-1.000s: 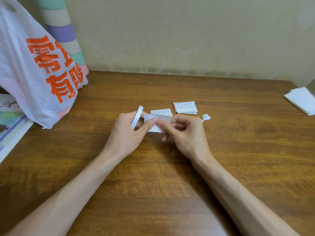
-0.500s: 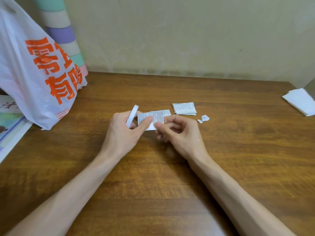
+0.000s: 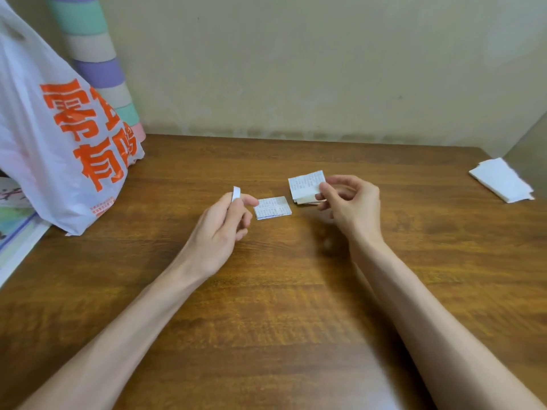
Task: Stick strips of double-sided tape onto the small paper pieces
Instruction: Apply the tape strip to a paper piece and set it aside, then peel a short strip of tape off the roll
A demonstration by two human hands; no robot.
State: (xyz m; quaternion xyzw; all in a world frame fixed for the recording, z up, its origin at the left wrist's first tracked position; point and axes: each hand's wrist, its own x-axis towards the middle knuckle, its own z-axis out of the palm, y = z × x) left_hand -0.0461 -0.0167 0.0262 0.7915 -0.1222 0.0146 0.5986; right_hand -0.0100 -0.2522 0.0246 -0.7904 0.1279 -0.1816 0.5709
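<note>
My left hand (image 3: 220, 229) pinches a short white tape strip (image 3: 236, 193) between thumb and forefinger; the strip stands up above the fingers. Just right of that hand a small stack of printed paper pieces (image 3: 273, 207) lies flat on the wooden table (image 3: 266, 306). My right hand (image 3: 352, 207) pinches one printed paper piece (image 3: 306, 184) by its right edge and holds it tilted above a second small pile (image 3: 305, 200), which it partly hides.
A white plastic bag with orange characters (image 3: 59, 137) stands at the left, with a pastel striped roll (image 3: 100, 63) behind it and printed sheets (image 3: 14, 229) under it. Folded white paper (image 3: 501, 180) lies at the far right near the wall corner.
The hands have parted. The piece they held together now lies on the stack by my left hand. My right hand has moved right and lifted a piece from the other pile.
</note>
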